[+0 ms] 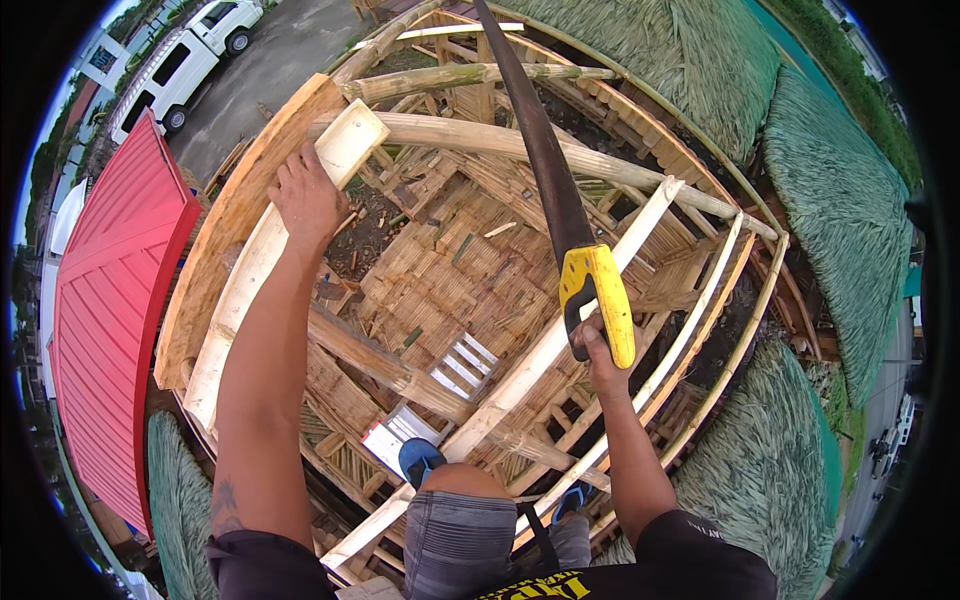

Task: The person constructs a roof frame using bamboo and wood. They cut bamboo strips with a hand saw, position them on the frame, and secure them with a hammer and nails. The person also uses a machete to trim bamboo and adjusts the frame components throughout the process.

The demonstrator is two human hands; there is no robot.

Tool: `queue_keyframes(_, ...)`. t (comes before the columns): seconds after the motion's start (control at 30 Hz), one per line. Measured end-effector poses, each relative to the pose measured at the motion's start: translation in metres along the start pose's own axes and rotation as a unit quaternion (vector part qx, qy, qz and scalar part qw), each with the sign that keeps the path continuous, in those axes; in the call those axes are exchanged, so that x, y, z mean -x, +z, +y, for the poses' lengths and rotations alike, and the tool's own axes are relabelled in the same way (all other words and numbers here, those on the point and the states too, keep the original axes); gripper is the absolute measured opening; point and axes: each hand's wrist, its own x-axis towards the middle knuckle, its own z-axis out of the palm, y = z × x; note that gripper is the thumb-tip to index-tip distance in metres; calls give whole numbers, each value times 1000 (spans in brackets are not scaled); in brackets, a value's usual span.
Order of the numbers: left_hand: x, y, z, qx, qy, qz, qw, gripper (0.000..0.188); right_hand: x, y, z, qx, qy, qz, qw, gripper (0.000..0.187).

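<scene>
In my right hand (595, 350) is a hand saw (555, 190), its fingers closed round the yellow and black handle. The dark blade points up and away, tapering toward the top of the view. On the left, my left hand (308, 195) grips a pale sawn board (355, 135) near its far end, fingers over the top and thumb at its right side. This board lies alongside a wider, darker timber plank (250, 170). The saw blade is well apart from the board.
Below lies a woven bamboo floor (460, 265) framed by round poles (450, 132) and pale rafters (530, 375). My blue slippers (420, 460) stand among the beams. Thatched roofs (830, 200) rise at the right, a red metal roof (115, 330) at the left. A white van (180, 65) is parked far left.
</scene>
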Motion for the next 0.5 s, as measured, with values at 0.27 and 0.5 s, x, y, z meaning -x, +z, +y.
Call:
queue_keyframes(0.27,195,-35,42,174,105,-61,977,69,114,-51,-53,56,76,-90,992,32)
queue_keyframes(0.5,443,-40,20,137,206,-405,880,71,210,-164,-137,34,123,-77,989,33)
